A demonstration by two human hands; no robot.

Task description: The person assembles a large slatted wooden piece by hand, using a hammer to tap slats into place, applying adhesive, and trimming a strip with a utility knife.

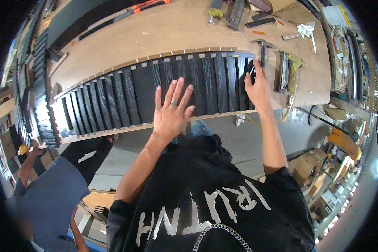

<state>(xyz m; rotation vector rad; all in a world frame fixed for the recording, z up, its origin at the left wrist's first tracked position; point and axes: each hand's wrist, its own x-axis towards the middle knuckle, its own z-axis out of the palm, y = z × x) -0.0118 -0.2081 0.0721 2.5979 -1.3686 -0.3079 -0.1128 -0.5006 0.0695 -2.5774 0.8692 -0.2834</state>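
Across the workbench lies a long wooden frame (147, 55) with black wooden slats (113, 94) standing side by side in it, small light blocks between their ends. My left hand (173, 101) rests flat, fingers spread, over the slats near the middle, beside a wider black area. At the frame's right end, my right hand (258, 86) has its thumb and fingers closed around the end of a black slat (249, 69). Part of that slat is hidden by the hand. A hammer (263, 52) lies just beyond my right hand, and a yellow nail gun (290, 71) lies to its right.
More air tools (236, 14) and scraps lie at the bench's far edge. A long black tool with orange handles (132, 9) lies far left. Another slatted panel (44, 92) stands left. A co-worker (50, 185) is at lower left. A hose (288, 110) hangs over the near edge.
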